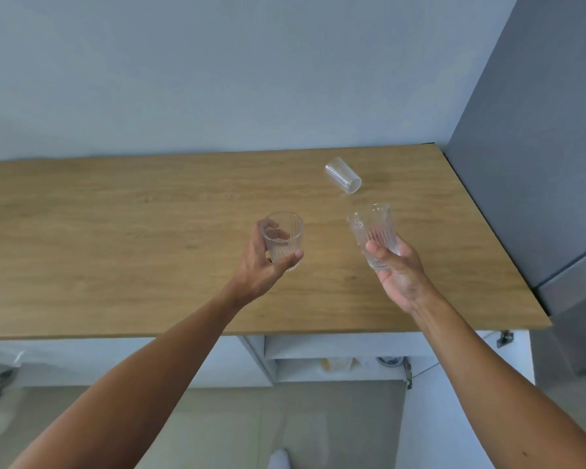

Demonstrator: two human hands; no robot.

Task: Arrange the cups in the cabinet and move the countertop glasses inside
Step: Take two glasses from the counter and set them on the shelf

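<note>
My left hand point(259, 265) grips a short ribbed clear glass point(283, 236) upright above the wooden countertop point(115, 238). A taller ribbed clear glass point(372, 228) is held around its base by my right hand point(398, 275), tilted a little to the left. Beyond it, a smooth clear glass point(343, 179) lies on its side on the counter near the back right corner. Under the counter's front edge an open cabinet point(335, 358) shows a shelf with a few blurred items inside.
A pale wall point(217, 79) rises behind the counter. A tall dark grey panel point(535, 147) bounds the counter on the right. The cabinet door point(454, 384) hangs open below right. The floor point(217, 428) shows between my arms.
</note>
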